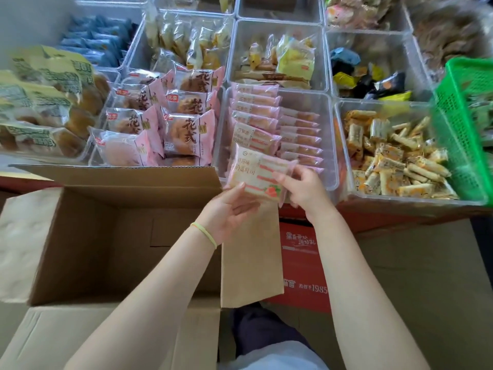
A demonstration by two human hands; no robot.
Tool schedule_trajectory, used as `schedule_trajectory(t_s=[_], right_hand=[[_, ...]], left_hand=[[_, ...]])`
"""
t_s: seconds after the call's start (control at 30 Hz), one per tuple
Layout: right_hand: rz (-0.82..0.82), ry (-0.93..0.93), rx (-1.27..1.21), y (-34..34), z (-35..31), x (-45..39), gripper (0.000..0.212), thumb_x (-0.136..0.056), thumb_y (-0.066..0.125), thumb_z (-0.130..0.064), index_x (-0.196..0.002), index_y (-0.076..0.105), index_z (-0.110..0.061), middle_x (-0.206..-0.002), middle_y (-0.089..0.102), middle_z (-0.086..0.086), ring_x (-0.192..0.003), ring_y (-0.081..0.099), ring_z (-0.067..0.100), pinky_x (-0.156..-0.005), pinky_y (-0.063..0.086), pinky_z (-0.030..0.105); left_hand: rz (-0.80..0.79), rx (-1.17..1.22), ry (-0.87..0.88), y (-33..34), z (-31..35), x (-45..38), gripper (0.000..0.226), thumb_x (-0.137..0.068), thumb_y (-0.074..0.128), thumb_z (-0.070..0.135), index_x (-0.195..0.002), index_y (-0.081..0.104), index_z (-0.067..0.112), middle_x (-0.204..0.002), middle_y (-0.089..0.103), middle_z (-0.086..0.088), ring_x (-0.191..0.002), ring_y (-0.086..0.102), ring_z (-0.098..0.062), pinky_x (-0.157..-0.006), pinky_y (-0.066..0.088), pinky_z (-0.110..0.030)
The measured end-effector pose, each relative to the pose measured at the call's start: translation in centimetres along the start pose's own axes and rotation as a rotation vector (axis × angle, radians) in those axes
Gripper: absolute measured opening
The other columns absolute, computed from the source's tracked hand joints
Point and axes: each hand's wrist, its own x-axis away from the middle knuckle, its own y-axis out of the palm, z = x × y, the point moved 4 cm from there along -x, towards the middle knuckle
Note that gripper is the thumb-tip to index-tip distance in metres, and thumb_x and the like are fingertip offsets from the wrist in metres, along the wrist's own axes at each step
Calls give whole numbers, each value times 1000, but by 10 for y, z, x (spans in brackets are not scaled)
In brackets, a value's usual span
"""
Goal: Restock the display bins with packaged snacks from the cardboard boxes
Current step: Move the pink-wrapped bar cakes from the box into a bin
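Observation:
A pink sandwich-cake packet (257,174) is held at the near edge of a clear display bin (329,145). My left hand (226,209) grips its lower left side, thumb on top. My right hand (301,189) pinches its right edge. The bin holds two rows of the same pink packets (256,113) standing on edge. An open cardboard box (106,236) sits below on the left, and its inside looks bare.
Clear bins surround the pink one: round pink-wrapped cakes (170,124) to the left, orange and white snack bars (392,161) to the right, yellow packets (288,60) behind. A green plastic basket (464,124) stands at far right. A red printed carton (301,265) is below.

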Motion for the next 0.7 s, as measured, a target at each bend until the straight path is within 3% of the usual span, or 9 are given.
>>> schedule_trajectory(t_s=[0.1, 0.17, 0.23, 0.3, 0.37, 0.43, 0.57, 0.7], right_hand=[[130, -102, 5, 3, -16, -16, 29, -90, 74, -22, -101, 60, 1, -91, 68, 17, -67, 67, 20, -56, 58, 34], [179, -154, 83, 9, -26, -30, 20, -89, 75, -26, -92, 62, -11, -92, 69, 9, -78, 66, 22, -66, 59, 39], [162, -155, 147, 22, -32, -45, 16, -91, 72, -25, -85, 58, -23, -92, 65, 0, -78, 64, 20, -65, 57, 36], [133, -98, 179, 33, -29, -59, 15, -92, 68, -23, -98, 54, -23, -102, 63, 0, -78, 66, 21, -65, 58, 34], [149, -48, 179, 39, -20, -69, 32, -88, 70, -26, -110, 48, -22, -105, 59, 1, -88, 68, 25, -75, 61, 41], [202, -21, 136, 41, -11, -70, 37, -82, 72, -26, -106, 44, -21, -103, 57, 2, -94, 67, 27, -80, 60, 46], [351, 2, -9, 40, -6, -36, 33, -80, 63, -18, -107, 44, -21, -102, 61, 3, -88, 69, 23, -80, 60, 43], [397, -7, -57, 49, 3, 11, 24, -88, 50, -4, -110, 49, -16, -99, 57, 5, -74, 66, 22, -61, 56, 31]], left_hand=[[141, -219, 1, -21, 2, 6, 31, -99, 56, 21, -124, 59, 2, -110, 70, -21, -103, 68, -34, -85, 58, -37], [231, -280, 4, -34, 4, 10, 28, -98, 56, 18, -120, 60, 2, -108, 70, -21, -95, 67, -32, -87, 58, -39], [291, -309, -1, -44, 4, 14, 27, -97, 56, 17, -119, 61, 2, -106, 70, -20, -91, 67, -30, -89, 57, -40], [318, -327, 3, -52, 4, 19, 26, -97, 57, 18, -118, 61, 5, -107, 70, -19, -96, 69, -32, -84, 59, -37], [326, -341, 21, -59, 3, 24, 23, -97, 57, 19, -117, 62, 7, -104, 71, -16, -98, 69, -30, -79, 60, -33], [351, -371, 45, -71, 4, 27, 21, -97, 58, 21, -115, 63, 10, -100, 72, -11, -94, 70, -24, -76, 60, -30], [409, -419, 56, -95, 1, 28, 18, -98, 55, 19, -111, 66, 14, -98, 72, -7, -92, 70, -20, -74, 58, -27], [363, -434, 49, -103, -8, 23, 16, -97, 53, 18, -105, 67, 16, -98, 72, -7, -95, 70, -22, -81, 59, -31]])
